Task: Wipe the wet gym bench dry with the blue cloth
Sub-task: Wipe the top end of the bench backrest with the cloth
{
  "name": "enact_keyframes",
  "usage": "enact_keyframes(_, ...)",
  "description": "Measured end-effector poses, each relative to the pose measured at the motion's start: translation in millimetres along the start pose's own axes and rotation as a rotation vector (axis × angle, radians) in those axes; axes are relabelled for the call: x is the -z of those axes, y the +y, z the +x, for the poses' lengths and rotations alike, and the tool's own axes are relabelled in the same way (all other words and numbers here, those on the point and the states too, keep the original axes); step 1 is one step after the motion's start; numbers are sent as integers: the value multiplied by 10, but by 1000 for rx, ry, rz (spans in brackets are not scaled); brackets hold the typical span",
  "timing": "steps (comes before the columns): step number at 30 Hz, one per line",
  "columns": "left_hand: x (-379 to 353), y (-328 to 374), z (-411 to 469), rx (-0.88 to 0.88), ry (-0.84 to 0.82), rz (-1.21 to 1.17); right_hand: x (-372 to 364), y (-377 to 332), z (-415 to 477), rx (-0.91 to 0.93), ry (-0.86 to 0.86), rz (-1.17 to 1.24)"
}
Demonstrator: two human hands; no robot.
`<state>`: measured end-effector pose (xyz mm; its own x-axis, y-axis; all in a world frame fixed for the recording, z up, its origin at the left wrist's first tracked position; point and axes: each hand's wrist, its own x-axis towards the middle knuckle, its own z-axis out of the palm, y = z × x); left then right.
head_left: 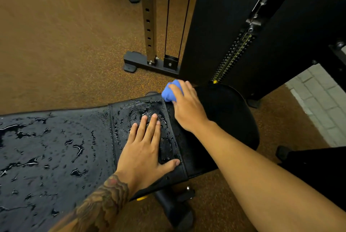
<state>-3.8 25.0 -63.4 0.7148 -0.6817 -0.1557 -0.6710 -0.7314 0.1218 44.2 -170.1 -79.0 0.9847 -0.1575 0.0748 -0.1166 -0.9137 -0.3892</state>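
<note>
The black padded gym bench runs across the lower left, its surface covered in water streaks and droplets. My left hand lies flat on the wet pad near its right end, fingers spread, holding nothing. My right hand grips the bunched blue cloth and presses it at the far right corner of that pad, next to the dark seat section, which looks dry. Most of the cloth is hidden under my fingers.
A cable machine with a black weight stack stands just behind the bench. Its perforated steel upright and base foot rest on the brown speckled floor. A pale tiled strip lies at right. The bench frame sits below.
</note>
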Motion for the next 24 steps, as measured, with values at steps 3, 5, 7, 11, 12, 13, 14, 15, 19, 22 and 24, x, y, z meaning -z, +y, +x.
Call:
enact_keyframes(3, 1, -10, -10, 0, -6, -18, 133, 112, -451, 192, -84, 37)
enact_keyframes(5, 7, -13, -9, 4, -13, -38, 288, 351, -836, 250, -139, 43)
enact_keyframes(7, 8, -10, -6, 9, -16, -47, 414, 575, -942, 171, -128, 41)
enact_keyframes(11, 15, -8, -6, 13, -9, -40, 301, 502, -427, -50, 15, 5)
enact_keyframes(12, 13, -7, -5, 11, -4, -34, 230, 402, -306, -62, 36, 14)
enact_keyframes(13, 13, -4, -5, 10, 0, -29, 168, 294, -242, -56, 48, 25)
enact_keyframes(14, 17, -1, -4, 8, 1, -27, 121, 193, -255, -36, 44, 32)
enact_keyframes(15, 22, -3, -4, 6, 1, -29, 80, 117, -353, -5, 19, 33)
enact_keyframes(19, 28, -54, -23, -9, 1, -37, 212, 23, -1253, 180, -133, 51)
enact_keyframes(22, 31, -89, -31, -21, -6, -38, 416, 258, -1772, 206, -175, 33)
enact_keyframes(24, 39, -91, -32, -19, -4, -45, 470, 399, -1792, 151, -151, 23)
